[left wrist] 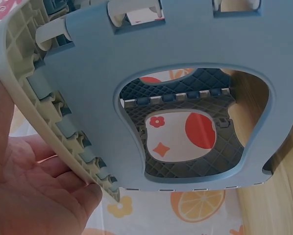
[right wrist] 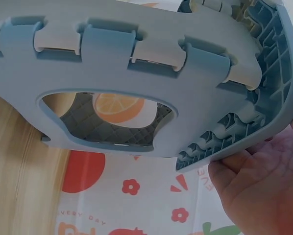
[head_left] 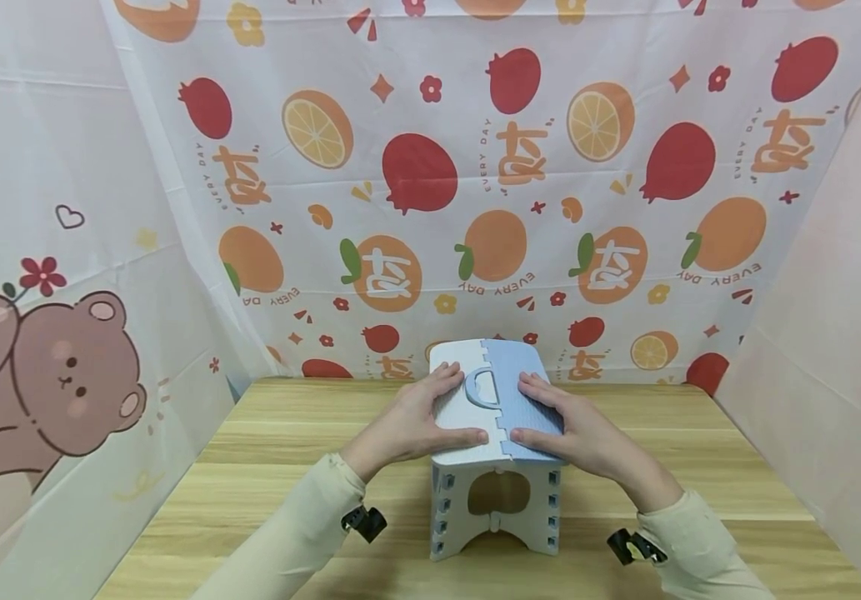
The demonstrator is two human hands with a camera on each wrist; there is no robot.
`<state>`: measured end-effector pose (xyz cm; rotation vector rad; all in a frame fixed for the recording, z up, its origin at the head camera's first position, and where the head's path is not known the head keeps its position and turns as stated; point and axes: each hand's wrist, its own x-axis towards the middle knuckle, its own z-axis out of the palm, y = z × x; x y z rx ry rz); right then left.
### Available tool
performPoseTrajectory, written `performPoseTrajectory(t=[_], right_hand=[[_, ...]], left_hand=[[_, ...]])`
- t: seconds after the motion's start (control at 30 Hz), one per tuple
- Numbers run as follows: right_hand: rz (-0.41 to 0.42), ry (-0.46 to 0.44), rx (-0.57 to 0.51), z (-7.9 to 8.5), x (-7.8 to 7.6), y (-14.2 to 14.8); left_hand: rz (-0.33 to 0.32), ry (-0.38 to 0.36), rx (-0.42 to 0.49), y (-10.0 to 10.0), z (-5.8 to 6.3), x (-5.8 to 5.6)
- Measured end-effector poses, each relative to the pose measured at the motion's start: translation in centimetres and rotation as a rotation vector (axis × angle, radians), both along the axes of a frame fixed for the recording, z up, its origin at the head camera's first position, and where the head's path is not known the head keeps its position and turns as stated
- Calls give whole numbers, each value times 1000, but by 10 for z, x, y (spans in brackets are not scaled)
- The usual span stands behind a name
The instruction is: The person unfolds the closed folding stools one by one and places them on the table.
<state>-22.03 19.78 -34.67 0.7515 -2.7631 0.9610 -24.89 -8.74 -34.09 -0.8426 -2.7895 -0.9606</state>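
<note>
A folding step stool (head_left: 493,500) stands upright on its legs, its top part white and part light blue, with a small carrying handle (head_left: 481,388) at the middle seam. My left hand (head_left: 418,417) rests on the white half, fingers spread and thumb near the seam. On the blue half lies my right hand (head_left: 576,425), its fingers also spread. From below, the left wrist view shows the stool's blue leg panel (left wrist: 195,49) and the left hand (left wrist: 43,191) by the white edge. The right wrist view shows the right hand (right wrist: 264,181) against the blue edge (right wrist: 279,98).
The stool stands on a wood-grain table (head_left: 310,467). Behind it hangs a white cloth (head_left: 460,317) printed with fruit, and another cloth with a bear print (head_left: 73,375) hangs at the left. Black clips (head_left: 364,522) sit at both wrists.
</note>
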Motion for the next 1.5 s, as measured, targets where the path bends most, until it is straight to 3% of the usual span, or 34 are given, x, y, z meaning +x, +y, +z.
performPoseTrajectory(t=[0.83, 1.33, 1.5], right_hand=[[-3, 22, 4, -1, -2, 2], [1, 19, 16, -1, 3, 3], [-11, 55, -2, -2, 7, 8]], left_hand=[[27, 10, 1, 0, 0, 6], [-8, 21, -11, -1, 2, 7], [-19, 19, 48, -6, 0, 8]])
